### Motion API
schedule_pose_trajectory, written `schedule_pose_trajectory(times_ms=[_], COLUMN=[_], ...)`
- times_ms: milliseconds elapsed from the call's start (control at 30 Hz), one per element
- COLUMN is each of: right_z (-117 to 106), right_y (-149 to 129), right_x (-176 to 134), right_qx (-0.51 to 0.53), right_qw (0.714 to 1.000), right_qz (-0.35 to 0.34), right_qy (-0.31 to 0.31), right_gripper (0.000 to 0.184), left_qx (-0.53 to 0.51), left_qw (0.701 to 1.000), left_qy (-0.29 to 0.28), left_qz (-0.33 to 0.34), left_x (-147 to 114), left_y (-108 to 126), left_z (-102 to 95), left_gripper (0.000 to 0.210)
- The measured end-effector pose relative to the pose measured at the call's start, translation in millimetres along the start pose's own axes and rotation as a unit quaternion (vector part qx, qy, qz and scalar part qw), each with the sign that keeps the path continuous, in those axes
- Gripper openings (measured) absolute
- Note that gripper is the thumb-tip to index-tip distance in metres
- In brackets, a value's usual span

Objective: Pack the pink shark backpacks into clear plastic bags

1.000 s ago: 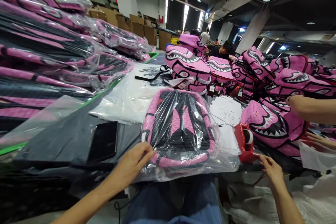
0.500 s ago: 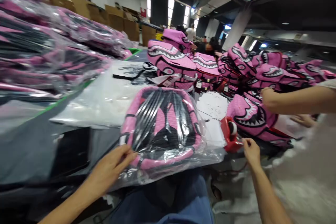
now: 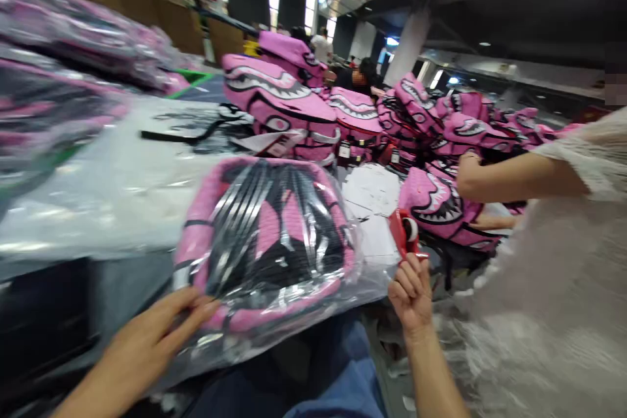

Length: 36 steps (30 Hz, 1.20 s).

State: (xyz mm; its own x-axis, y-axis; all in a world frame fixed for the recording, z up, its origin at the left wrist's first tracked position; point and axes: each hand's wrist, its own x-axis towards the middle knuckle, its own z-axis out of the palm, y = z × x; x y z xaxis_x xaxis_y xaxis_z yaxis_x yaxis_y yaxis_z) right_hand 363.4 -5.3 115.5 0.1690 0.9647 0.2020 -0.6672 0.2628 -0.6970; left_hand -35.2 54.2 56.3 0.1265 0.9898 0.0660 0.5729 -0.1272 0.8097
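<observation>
A pink and black backpack (image 3: 274, 228) lies inside a clear plastic bag (image 3: 294, 333) on the table in front of me. At the near left corner, my left hand (image 3: 176, 323) pinches the bag between thumb and fingers. A red tape dispenser (image 3: 400, 232) with a white-cored roll stands to the right of the bag, beside white papers (image 3: 375, 199). My right hand (image 3: 412, 290) is closed at the dispenser's near end, its fingertips pinched on the tape end. The clear tape itself is hard to make out there.
Flat clear bags (image 3: 108, 176) lie to the left, near a dark flat object (image 3: 49, 313). Bagged backpacks (image 3: 73, 39) are stacked at far left. Pink shark-mouth backpacks (image 3: 287, 95) crowd the back. A co-worker's arm (image 3: 519, 179) reaches among backpacks at right.
The view has swung right, so things appear further left. My right hand has closed up against the tape dispenser, its fingers more curled. My left hand stays on the plastic bag.
</observation>
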Motion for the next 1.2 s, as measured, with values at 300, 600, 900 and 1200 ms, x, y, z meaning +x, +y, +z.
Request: schedule_pose_trajectory(times_ms=[300, 600, 900, 1200], right_z=[157, 133, 102, -8], right_y=[109, 122, 122, 14], right_x=[98, 106, 35, 21], right_qx=[-0.535, -0.742, -0.65, -0.666], right_qw=[0.59, 0.474, 0.458, 0.716], right_qz=[0.188, -0.024, -0.099, -0.208], right_qy=[-0.575, -0.473, -0.598, 0.014], right_gripper=[0.034, 0.019, 0.06, 0.042], left_qx=[-0.002, -0.042, 0.009, -0.131], left_qw=[1.0, 0.999, 1.0, 0.979], left_qy=[-0.017, -0.005, -0.024, 0.112], left_qz=[-0.02, 0.001, 0.003, -0.112], left_x=[2, -1, -1, 46], left_y=[46, 34, 36, 26], left_z=[-7.9, -0.6, -2.4, -56.1], left_gripper=[0.035, 0.034, 0.033, 0.064])
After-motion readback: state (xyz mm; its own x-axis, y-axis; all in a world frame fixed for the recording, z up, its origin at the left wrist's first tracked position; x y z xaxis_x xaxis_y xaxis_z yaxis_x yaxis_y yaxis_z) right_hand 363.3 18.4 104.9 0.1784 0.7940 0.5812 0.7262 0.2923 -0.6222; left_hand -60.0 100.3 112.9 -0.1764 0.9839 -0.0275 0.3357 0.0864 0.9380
